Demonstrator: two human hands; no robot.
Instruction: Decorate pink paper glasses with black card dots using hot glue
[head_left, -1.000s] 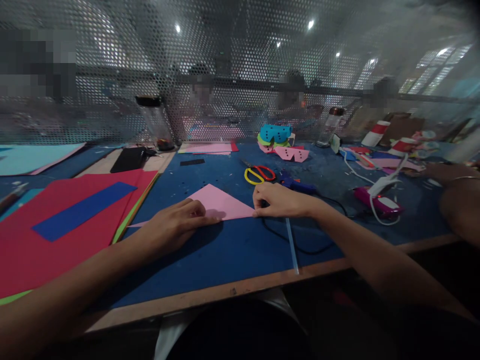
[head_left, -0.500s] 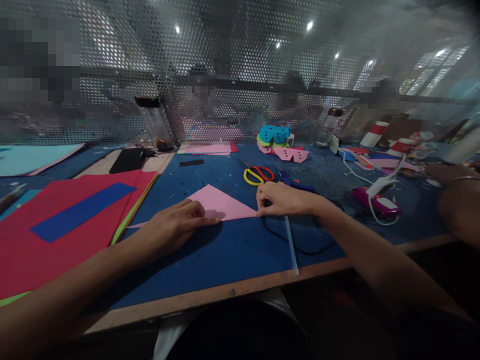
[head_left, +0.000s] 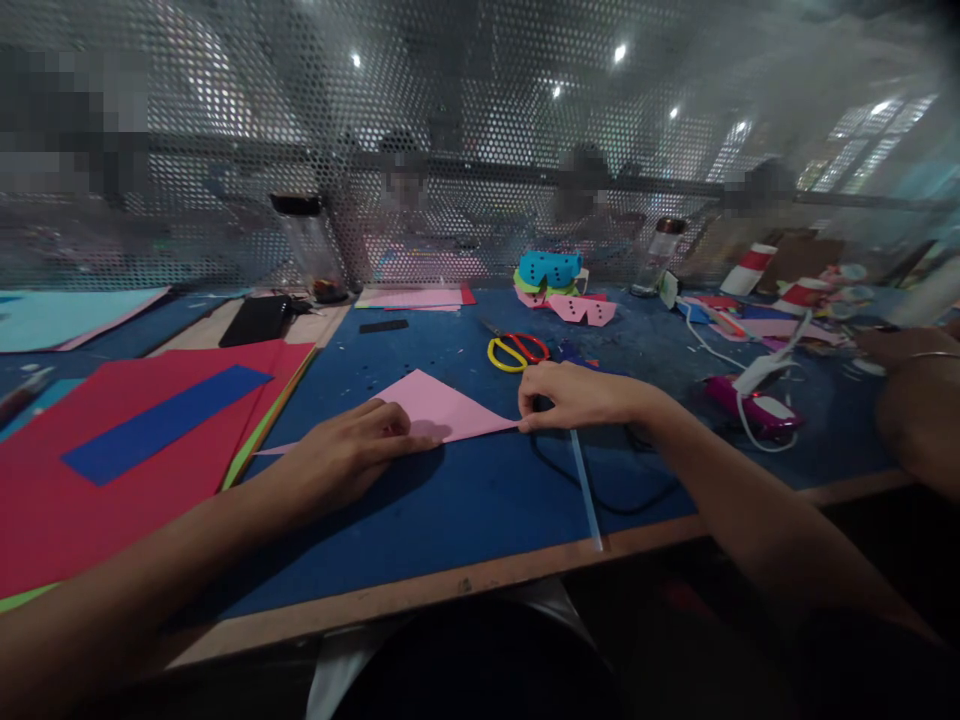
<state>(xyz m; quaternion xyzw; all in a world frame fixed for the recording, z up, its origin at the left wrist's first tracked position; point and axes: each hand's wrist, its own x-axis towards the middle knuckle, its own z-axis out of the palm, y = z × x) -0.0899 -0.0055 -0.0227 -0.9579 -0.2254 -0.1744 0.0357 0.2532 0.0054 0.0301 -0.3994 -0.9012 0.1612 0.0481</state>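
Note:
A pink sheet of paper point(head_left: 439, 402), folded to a triangle, lies on the blue table. My left hand point(head_left: 367, 440) rests on its left part, fingers curled, with the thumb side pressing along the lower edge. At the right corner, thumb and fingertips of my right hand point(head_left: 559, 395) pinch the paper's tip, lifting it slightly. Just beyond the right hand lies a pair of scissors point(head_left: 517, 350) with one yellow and one red handle loop. A clear glue stick point(head_left: 586, 490) lies below the right hand, reaching the table's front edge.
Red sheets point(head_left: 150, 470) bearing a blue paper strip point(head_left: 169, 423) lie at left. Near the mesh partition stand a glass bottle point(head_left: 311, 245) and cut paper masks point(head_left: 551, 270). At right are a purple device point(head_left: 757, 408) with white cable and another person's arm point(head_left: 919, 410).
My right hand has shifted slightly right and up with the paper's corner, which now looks drawn to a thinner tip. My left hand stays put.

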